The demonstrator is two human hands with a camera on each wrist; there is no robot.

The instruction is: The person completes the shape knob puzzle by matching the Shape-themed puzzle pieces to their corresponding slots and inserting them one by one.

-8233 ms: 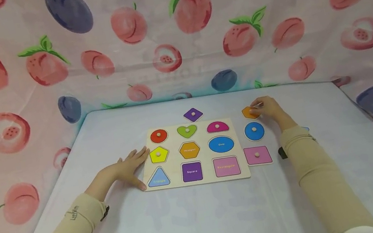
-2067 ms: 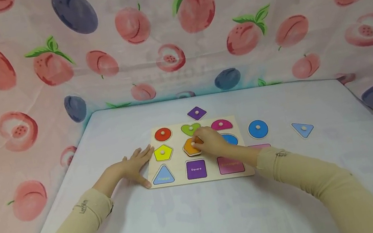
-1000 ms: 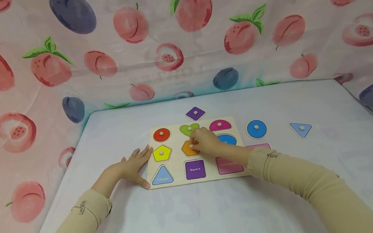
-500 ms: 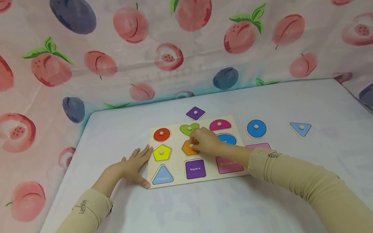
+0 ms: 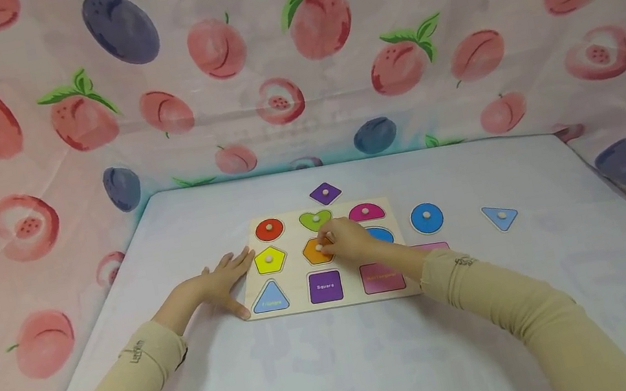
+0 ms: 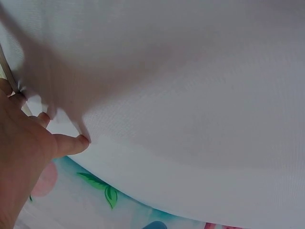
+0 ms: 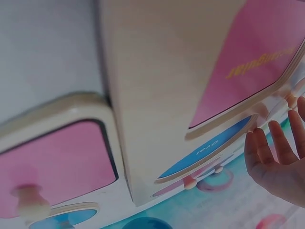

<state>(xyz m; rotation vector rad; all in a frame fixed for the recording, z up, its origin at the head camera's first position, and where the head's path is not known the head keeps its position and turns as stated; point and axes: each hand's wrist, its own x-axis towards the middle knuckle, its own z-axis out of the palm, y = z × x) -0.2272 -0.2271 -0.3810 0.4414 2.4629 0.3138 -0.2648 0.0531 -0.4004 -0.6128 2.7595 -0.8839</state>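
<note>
The wooden shape-puzzle board (image 5: 295,274) lies flat on the table. My left hand (image 5: 220,285) rests with spread fingers at its left edge; the left wrist view shows this hand (image 6: 28,138) against the white cloth. With its fingertips my right hand (image 5: 349,239) pinches the knob of the orange hexagon piece (image 5: 312,253), which sits in the middle slot. Red circle (image 5: 269,230), green heart (image 5: 310,220), pink semicircle (image 5: 366,213) and yellow pentagon (image 5: 268,260) pieces sit in the board. The oval slot (image 7: 202,150) is partly hidden by my right hand in the head view.
Loose knobbed pieces lie around the board: a purple diamond (image 5: 325,194) behind it, a blue round piece (image 5: 427,219) and light-blue triangle (image 5: 500,217) to the right. A pink rectangle (image 7: 62,167) lies beside the board's right edge. Fruit-print cloth (image 5: 326,92) walls the back and sides.
The orange hexagon piece went from the table right of the board into the middle slot with my right hand. In the last second both hands stay nearly still; the view shifts slightly.
</note>
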